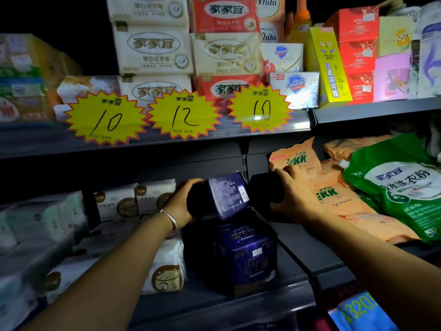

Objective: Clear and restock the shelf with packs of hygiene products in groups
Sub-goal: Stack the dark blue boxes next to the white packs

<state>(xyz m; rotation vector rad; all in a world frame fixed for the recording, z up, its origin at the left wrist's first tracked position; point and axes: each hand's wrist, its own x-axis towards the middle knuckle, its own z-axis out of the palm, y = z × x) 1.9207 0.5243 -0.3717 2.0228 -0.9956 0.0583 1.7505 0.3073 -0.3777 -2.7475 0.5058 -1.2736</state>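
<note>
Head view: three yellow starburst tags on the upper shelf edge read 10, 12 and 10. Behind them sit Safeguard soap boxes and white soap packs. Orange EKK bags and a green bag lie at right. The left hand grips a dark purple pack, tilted in the air above more purple packs standing on the lower shelf. The right hand curls round a dark pack just beside it. White packs with a cat logo stand at left.
</note>
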